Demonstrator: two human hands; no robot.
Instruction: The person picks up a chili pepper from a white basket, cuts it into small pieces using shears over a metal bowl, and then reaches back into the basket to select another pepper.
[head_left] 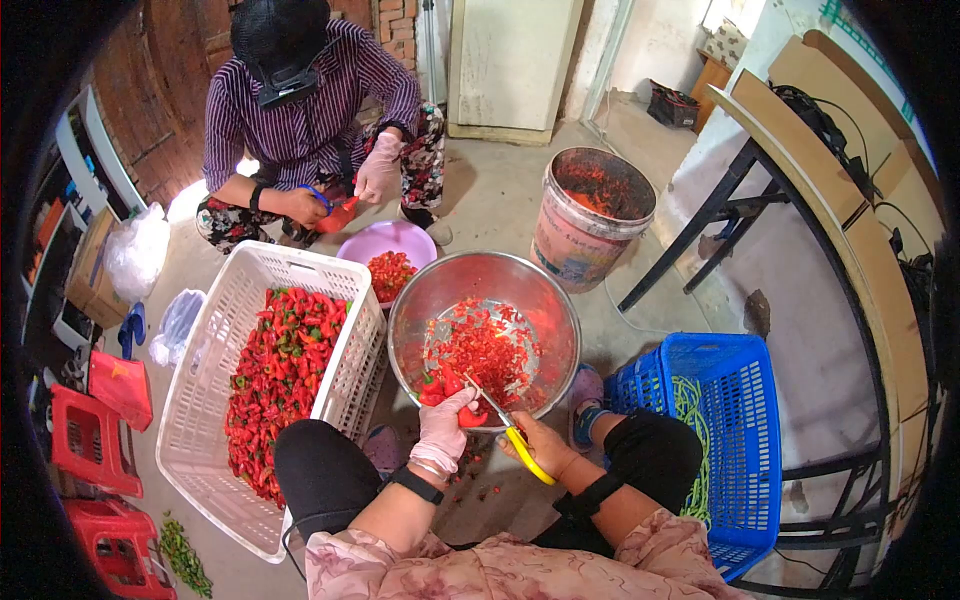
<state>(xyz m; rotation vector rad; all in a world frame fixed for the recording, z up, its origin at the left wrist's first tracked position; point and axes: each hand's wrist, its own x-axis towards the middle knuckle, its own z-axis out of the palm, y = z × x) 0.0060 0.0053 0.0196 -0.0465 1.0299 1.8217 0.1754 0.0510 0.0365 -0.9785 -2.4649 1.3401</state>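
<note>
Concrete floor (492,205): steel bowl (555,345); white crate (350,362), its eight o'clock. Gloved left hand (442,432), seven o'clock, closed on red peppers (453,381); right hand (546,446), five o'clock, curled round yellow-handled scissors (527,456).

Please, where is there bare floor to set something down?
Bare floor lies between the other person and the bucket, before the white cabinet. A smaller, mostly bare patch lies between steel bowl, bucket and blue basket. Crowded: left of the white crate, with bags and red stools.

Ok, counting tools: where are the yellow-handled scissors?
Head view, just right of centre: the scissors are in the right hand, blades over the metal bowl.
</note>
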